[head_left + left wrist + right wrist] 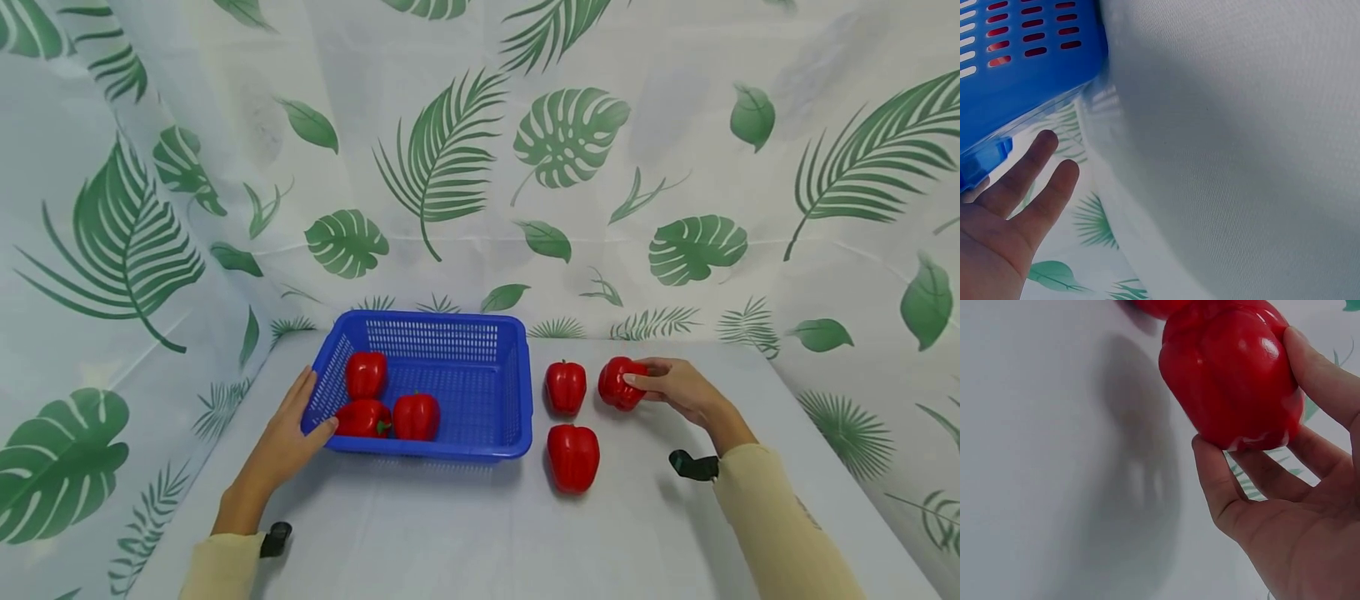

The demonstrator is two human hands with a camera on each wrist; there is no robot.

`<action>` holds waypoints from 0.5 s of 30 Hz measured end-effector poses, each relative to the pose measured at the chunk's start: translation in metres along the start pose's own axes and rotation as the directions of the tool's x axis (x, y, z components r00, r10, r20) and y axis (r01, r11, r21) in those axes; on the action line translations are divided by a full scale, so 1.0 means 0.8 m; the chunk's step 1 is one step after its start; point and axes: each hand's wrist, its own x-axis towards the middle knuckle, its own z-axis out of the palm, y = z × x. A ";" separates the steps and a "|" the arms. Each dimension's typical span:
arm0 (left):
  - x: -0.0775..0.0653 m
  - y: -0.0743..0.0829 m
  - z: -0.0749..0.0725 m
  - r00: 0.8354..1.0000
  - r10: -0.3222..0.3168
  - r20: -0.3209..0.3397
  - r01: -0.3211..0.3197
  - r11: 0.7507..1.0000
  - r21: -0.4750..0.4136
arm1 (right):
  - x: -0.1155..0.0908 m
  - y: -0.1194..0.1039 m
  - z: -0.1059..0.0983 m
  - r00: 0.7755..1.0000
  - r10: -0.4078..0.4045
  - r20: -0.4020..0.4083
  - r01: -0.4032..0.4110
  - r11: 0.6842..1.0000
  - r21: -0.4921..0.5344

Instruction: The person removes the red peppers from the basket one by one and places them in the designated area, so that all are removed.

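Note:
My right hand (pixel 678 387) pinches a red bell pepper (pixel 619 384) between thumb and fingers. In the right wrist view its glossy lobed body (pixel 1229 375) sits between the fingertips, with a shadow on the tabletop beside it. My left hand (pixel 281 437) rests against the left side of a blue plastic basket (pixel 431 451), thumb at its front left corner. In the left wrist view two straight, spread fingers (pixel 1047 200) stand below the basket's rim. Inside the basket, toward its left, lie three red bell peppers (pixel 366 375).
Two more red bell peppers lie on the white tabletop right of the basket, one behind (pixel 566 388) and one nearer (pixel 573 459). A white curtain with green leaf prints (pixel 480 167) closes off the back and sides. Dark wrist mounts (pixel 693 466) stick out from both sleeves.

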 end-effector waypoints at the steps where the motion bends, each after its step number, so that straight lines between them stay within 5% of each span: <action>1: 0.000 -0.001 0.000 1.000 0.001 0.001 -0.001 1.000 0.000 | 0.001 0.003 0.000 1.000 0.002 0.004 -0.002 1.000 0.000; 15: 0.002 -0.001 0.000 1.000 -0.013 0.003 0.013 1.000 0.008 | 0.009 0.017 0.007 0.997 -0.033 0.071 0.039 0.996 -0.077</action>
